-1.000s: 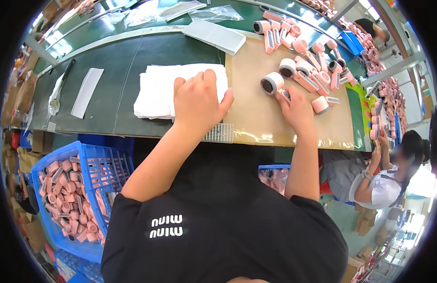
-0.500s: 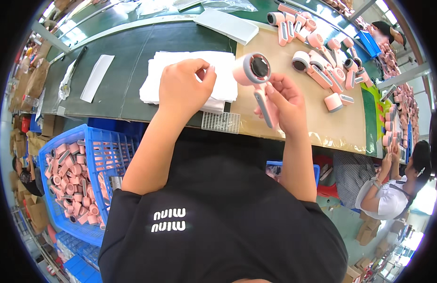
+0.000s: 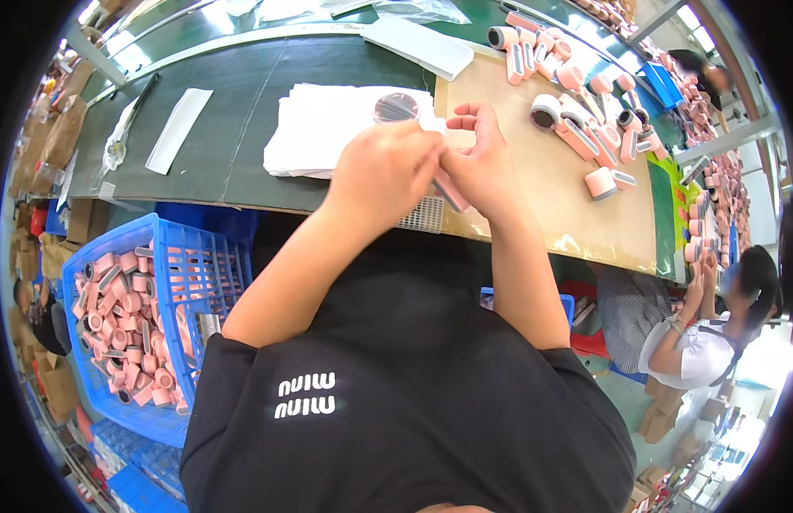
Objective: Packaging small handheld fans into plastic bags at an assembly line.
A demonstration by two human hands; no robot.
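A pink handheld fan [image 3: 450, 190] is held between my two hands over the near edge of the workbench. Its round dark face [image 3: 396, 107] shows beyond my knuckles, above a stack of thin white sheets or bags [image 3: 307, 132]. My left hand [image 3: 384, 167] is closed around the fan's neck, its fingertips hidden. My right hand [image 3: 482, 162] meets it from the right, thumb by the handle and upper fingers curled and raised. The handle's lower end sticks out between my wrists; the exact grip is partly covered.
More pink fans [image 3: 576, 137] lie on the brown board at the right. A blue basket [image 3: 161, 231] full of pink fans stands at the lower left. A white strip [image 3: 179, 131], a white tray-like piece [image 3: 418, 47] and a small white grid [image 3: 424, 215] lie on the bench. A co-worker [image 3: 692, 342] sits at the right.
The fan has moved left and its head now tilts away over the white stack. My left hand has come right and closed on it; my right hand has moved left to meet it.
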